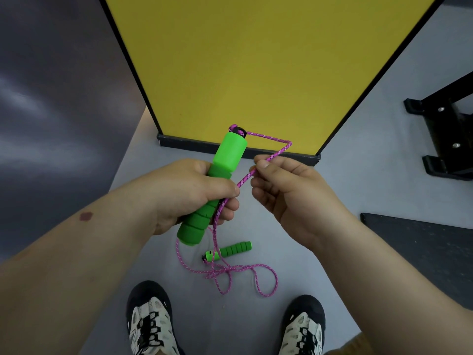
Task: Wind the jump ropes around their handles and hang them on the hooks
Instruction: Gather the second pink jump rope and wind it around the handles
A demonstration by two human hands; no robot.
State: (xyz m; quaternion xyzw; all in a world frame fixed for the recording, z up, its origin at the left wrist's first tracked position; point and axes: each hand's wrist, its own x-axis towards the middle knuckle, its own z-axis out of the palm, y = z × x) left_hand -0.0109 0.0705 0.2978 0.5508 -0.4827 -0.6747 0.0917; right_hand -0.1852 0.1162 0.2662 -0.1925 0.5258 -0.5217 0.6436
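Rope [266, 160] mid-frame: limp, light braided cord, pinched by right hand [286, 190]; left hand [189, 190] grips green foam handle [217, 185]. Second handle [229, 251] lies on floor below. Grab near handle.

No text, label, brand, number or sign can be read anywhere in this view.
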